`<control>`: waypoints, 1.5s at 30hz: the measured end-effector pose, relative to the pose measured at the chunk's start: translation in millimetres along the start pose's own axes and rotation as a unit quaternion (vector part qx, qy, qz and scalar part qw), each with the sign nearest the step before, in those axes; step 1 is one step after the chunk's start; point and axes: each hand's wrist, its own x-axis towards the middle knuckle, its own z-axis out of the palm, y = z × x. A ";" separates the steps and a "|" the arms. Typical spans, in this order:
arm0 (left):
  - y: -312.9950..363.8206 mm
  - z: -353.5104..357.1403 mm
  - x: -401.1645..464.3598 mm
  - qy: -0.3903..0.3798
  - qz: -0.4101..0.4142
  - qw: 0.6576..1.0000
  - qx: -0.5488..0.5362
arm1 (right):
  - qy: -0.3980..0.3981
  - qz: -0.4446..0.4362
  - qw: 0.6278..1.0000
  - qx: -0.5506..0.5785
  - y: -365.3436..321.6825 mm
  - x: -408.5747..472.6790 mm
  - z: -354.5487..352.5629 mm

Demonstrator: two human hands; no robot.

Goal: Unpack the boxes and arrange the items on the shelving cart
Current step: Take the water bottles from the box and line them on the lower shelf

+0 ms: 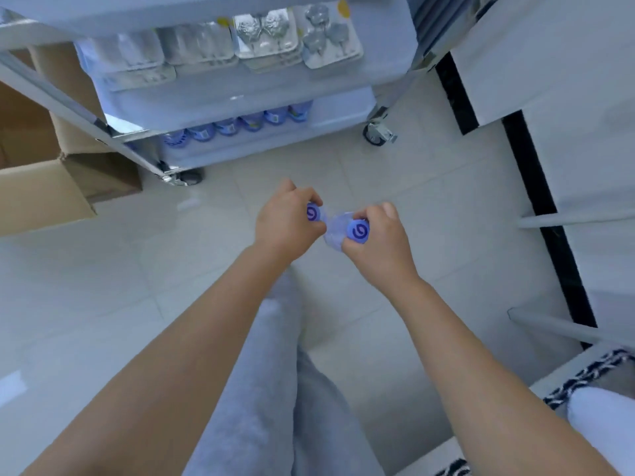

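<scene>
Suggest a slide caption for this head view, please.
Each hand grips a blue-capped bottle before the cart.

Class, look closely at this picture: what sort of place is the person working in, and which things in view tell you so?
Probably a stockroom or shop back room: a wheeled shelving cart stocked with water bottles, an open cardboard box on the tiled floor, and a bottle gripped in each hand.

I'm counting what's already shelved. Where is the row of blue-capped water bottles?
In the head view, the row of water bottles lies on the bottom shelf of the shelving cart, upper centre-left, below the shelf of packaged glassware and right of the cardboard box.
</scene>
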 end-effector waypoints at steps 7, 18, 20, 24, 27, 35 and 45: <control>39.4 43.1 75.0 0.006 -0.067 0.998 -0.002 | -0.071 -0.030 0.997 -0.021 40.6 82.9 -36.6; 47.2 131.4 203.3 0.044 -0.186 0.981 -0.035 | -0.145 -0.100 0.981 -0.083 116.0 240.7 -15.4; 35.4 152.8 228.0 0.053 -0.203 0.977 -0.031 | -0.169 -0.119 0.974 -0.096 136.5 273.4 1.6; -2.0 198.4 283.4 0.068 -0.195 0.978 -0.012 | -0.206 -0.185 0.953 -0.124 178.5 342.2 46.7; -33.2 226.9 321.6 0.082 -0.173 0.981 -0.012 | -0.214 -0.262 0.929 -0.151 207.2 387.0 84.6; -107.6 302.4 383.4 0.119 -0.077 0.989 0.031 | -0.116 -0.404 0.902 -0.101 297.5 465.0 189.5; -140.3 321.6 391.4 0.157 -0.030 0.981 0.106 | -0.061 -0.362 0.929 0.033 352.7 485.6 223.9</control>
